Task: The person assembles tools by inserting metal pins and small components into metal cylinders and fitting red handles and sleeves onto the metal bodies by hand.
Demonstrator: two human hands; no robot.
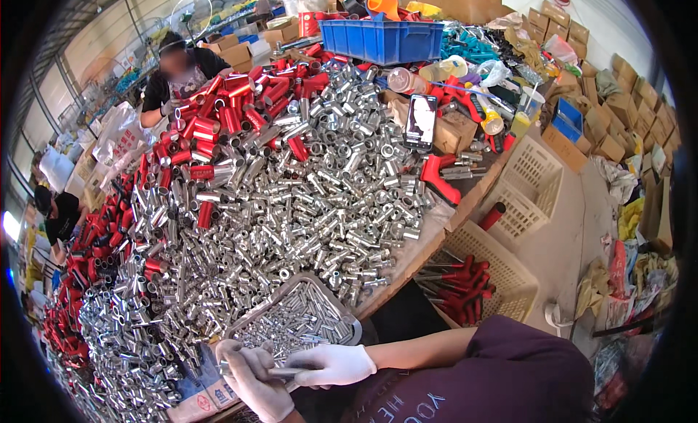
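Both my hands wear white gloves and meet at the table's near edge. Fingers of my left hand [256, 383] are wrapped round one end of a slim silver metal rod [286, 372]; a small bright metal end shows past these fingers. On the rod's other end, my right hand [336, 365] is closed, thumb along the top. The rod lies roughly level, and much of it is hidden in the gloves. Just beyond my hands stands a clear plastic tray [349, 323] of small metal pins [298, 317].
A large heap of silver metal fittings [291, 227] covers the table, with red tubes [233, 110] behind. A phone [420, 123] stands beside a red tool handle [438, 179]. Cream crates [512, 274] hold red-handled tools [465, 285] at right. Another person [178, 78] sits across the heap.
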